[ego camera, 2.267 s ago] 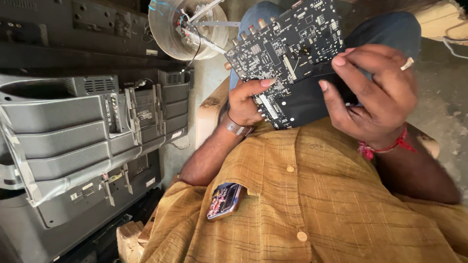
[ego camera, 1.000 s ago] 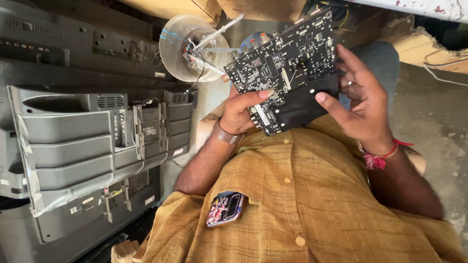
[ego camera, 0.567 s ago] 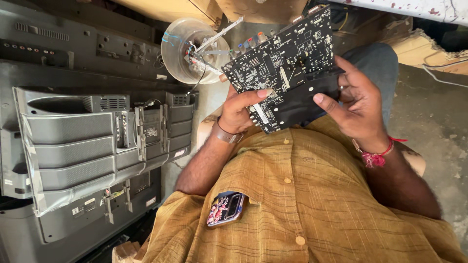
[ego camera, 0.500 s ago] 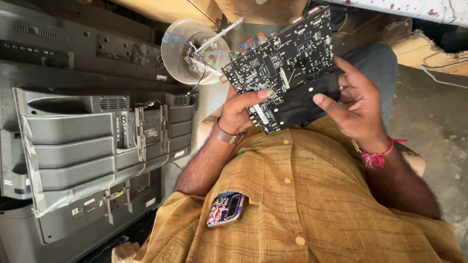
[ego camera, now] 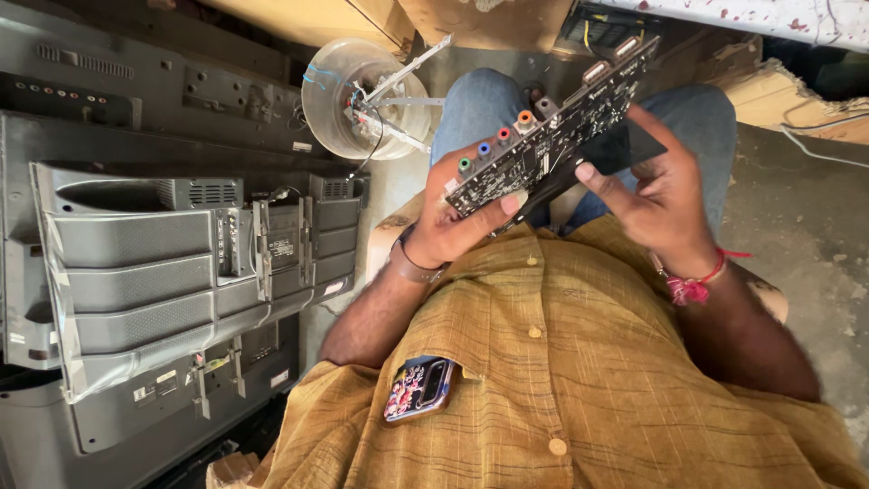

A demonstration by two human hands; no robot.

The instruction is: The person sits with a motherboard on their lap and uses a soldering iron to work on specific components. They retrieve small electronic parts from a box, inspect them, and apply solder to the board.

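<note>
I hold a black circuit board (ego camera: pixel 543 136) with coloured round sockets along its near edge, tilted almost edge-on above my lap. My left hand (ego camera: pixel 457 222) grips its lower left end, thumb lying on the component side. My right hand (ego camera: pixel 656 186) holds the board's right side, fingers curled around a dark flat panel under it. A metal band circles my left wrist and a red thread my right wrist.
A grey television back cover (ego camera: pixel 172 272) with ribbed panels lies at left, a darker one behind it. A clear plastic container (ego camera: pixel 358 100) with metal brackets stands on the floor ahead. A phone (ego camera: pixel 418 388) pokes from my shirt pocket. Cardboard and wood lie at top right.
The board has been turned from facing the camera to nearly edge-on, showing its coloured sockets. My right hand has shifted along its right side.
</note>
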